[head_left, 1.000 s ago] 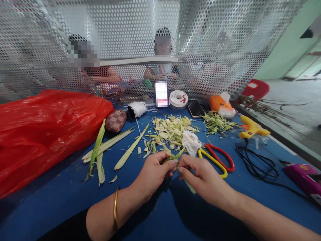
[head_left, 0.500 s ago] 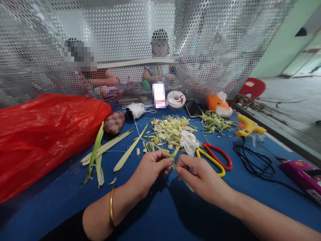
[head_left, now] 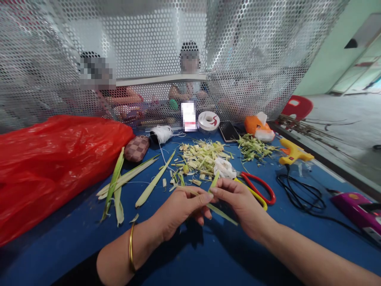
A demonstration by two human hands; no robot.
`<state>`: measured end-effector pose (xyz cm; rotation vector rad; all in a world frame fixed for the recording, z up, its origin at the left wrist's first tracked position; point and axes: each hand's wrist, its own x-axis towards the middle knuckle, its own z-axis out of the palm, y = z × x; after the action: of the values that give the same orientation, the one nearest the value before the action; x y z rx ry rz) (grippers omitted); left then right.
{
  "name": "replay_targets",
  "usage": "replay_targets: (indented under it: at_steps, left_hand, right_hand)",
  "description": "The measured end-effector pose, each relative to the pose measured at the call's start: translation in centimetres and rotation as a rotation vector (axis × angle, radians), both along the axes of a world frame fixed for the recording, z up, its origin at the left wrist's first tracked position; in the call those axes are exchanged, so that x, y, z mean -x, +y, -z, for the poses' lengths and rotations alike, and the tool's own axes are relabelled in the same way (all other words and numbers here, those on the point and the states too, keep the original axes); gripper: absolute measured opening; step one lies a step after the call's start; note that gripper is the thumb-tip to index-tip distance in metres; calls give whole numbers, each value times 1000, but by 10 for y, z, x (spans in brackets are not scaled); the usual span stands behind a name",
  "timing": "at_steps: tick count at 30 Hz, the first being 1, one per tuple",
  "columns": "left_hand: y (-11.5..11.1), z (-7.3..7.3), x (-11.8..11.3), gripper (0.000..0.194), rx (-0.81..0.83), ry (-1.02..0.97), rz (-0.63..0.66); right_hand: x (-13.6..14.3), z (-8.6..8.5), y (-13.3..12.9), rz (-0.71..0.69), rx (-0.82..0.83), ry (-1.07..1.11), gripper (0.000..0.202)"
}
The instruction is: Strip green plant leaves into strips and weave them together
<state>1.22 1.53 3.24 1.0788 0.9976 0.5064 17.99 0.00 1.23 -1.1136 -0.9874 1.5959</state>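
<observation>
Green leaf strips (head_left: 222, 214) are pinched between my two hands above the blue table. My left hand (head_left: 186, 204), its wrist in a gold bangle, grips them between thumb and fingers. Close beside it, my right hand (head_left: 235, 196) holds the strip end that points up, thumb against index finger. One strip slants down to the right under my right hand. Just beyond the hands lies a heap of cut leaf pieces (head_left: 204, 157), with a crumpled white tissue (head_left: 224, 168) and scissors with red and yellow handles (head_left: 260, 184) at its right.
On the left are a red plastic bag (head_left: 59, 167), long leaves (head_left: 154, 180), a checkered pouch (head_left: 136, 148) and white string (head_left: 162, 134). Behind stand a lit phone (head_left: 189, 116) and a ribbon spool (head_left: 208, 121). A yellow glue gun (head_left: 294, 151) with cable is right. People sit behind the perforated sheet.
My right hand has shifted up slightly and now pinches the upright strip end beside my left thumb. The slanting strip shows more of its length below. The view has tilted slightly.
</observation>
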Motion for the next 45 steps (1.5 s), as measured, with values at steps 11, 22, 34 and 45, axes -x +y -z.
replay_targets:
  at_steps: [11,22,34,45]
  left_hand:
    - [-5,1,1,40,58,70,145]
    - [-9,13,-5,26,48,-4,143]
    - [0,2,-1,22,74,-405,-384]
    - [-3,4,-5,25,42,-472,-435]
  right_hand:
    - [-3,0,4,-1,-334,-390,16]
    - [-2,6,1,42,-495,-587,19]
    - [-5,2,3,528,-159,-102,16]
    - [9,9,-10,264,61,78,32]
